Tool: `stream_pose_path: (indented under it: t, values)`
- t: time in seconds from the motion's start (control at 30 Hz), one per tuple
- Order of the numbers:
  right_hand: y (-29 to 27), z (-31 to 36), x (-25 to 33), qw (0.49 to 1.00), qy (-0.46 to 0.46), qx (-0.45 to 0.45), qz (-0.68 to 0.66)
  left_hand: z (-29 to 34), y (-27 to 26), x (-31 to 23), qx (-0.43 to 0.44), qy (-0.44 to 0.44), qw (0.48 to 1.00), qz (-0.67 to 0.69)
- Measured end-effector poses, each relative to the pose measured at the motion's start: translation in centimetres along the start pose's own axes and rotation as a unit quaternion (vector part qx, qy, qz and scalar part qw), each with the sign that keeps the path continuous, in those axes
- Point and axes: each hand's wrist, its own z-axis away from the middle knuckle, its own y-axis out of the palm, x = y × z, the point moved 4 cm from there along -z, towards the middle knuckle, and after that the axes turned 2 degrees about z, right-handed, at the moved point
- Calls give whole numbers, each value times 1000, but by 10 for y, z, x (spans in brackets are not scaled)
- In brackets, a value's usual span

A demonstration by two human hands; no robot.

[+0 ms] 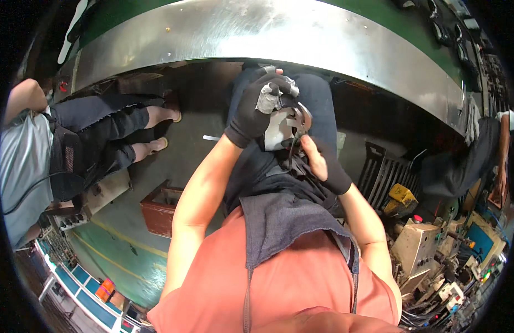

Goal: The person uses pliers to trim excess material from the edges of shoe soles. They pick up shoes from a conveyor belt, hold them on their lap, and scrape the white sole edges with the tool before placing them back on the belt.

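My left hand (256,108), in a black glove with silver tape around its fingers, is closed on the upper end of a dark piece with a pale grey-white face (278,131), which looks like a shoe upper. The piece is over my lap. My right hand (322,164), in a black glove that leaves the thumb bare, pinches its lower right side, where dark strips hang down. A curved brownish band (306,117) stands out beside the pale face; I cannot make out its kind. The right fingers are mostly hidden behind the piece.
A metal-edged bench (257,30) with a green top curves across the front; dark shoes (443,33) lie at its far right. Machinery (415,250) and a black slatted rack (382,169) stand right. On the left are a reddish-brown box (159,213) and another person (73,147).
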Motion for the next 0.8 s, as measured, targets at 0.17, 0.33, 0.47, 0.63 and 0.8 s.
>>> stream_pose_path:
  t: [0.17, 0.33, 0.47, 0.63, 0.8]
  values:
    - [-30, -7, 39, 993, -47, 85, 60, 8, 11, 16, -32, -63, 988, 140]
    - [-28, -24, 44, 988, -76, 136, 16, 6, 17, 26, -14, -83, 980, 179]
    - [-16, -19, 44, 990, -26, 135, -22, 8, 19, 27, -33, -145, 962, 230]
    - [-14, -25, 57, 972, 63, 119, -192, 1, 15, 23, -1, -131, 967, 217]
    - [-38, -38, 68, 974, 74, 211, -36, 6, 19, 41, -30, -194, 951, 240]
